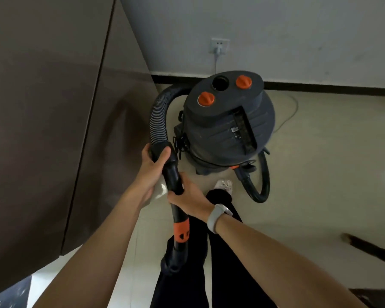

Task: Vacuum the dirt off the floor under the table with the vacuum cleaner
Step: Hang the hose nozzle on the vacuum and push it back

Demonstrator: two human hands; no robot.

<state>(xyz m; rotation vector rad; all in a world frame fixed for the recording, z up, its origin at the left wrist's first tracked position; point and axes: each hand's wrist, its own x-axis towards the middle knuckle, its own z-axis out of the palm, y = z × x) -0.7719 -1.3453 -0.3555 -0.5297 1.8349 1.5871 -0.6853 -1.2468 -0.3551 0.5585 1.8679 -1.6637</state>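
A dark brown cabinet panel (49, 107) fills the left side of the view, a grey wall (276, 30) with a black skirting strip runs behind, and a pale tiled floor (320, 174) spreads between them. On that floor, close to the wall and just ahead of the person's white shoe (223, 185), stands the vacuum cleaner (227, 121), an upright dark grey drum whose flat lid faces up toward the camera. The lid carries two orange knobs, an open round port between them and a long slotted recess running down its front side. A ribbed black hose (159, 114) arcs from behind the drum's left side and down to a rigid black wand handle (176, 196), whose long axis runs from upper left to lower right-centre, its lower end pointing down toward the person's black trouser legs (209, 263). An orange collar rings the handle below the hands. A second loop of black hose curls on the floor at the drum's right.

The left hand (152, 165) is wrapped around the cuff where hose meets handle, fingers curled over it. The right hand (188, 200), a white band on its wrist, grasps the handle just below, thumb and fingers closed round it. A white plug sits in the wall socket (219, 46), its thin cord (289, 116) trailing across the floor.
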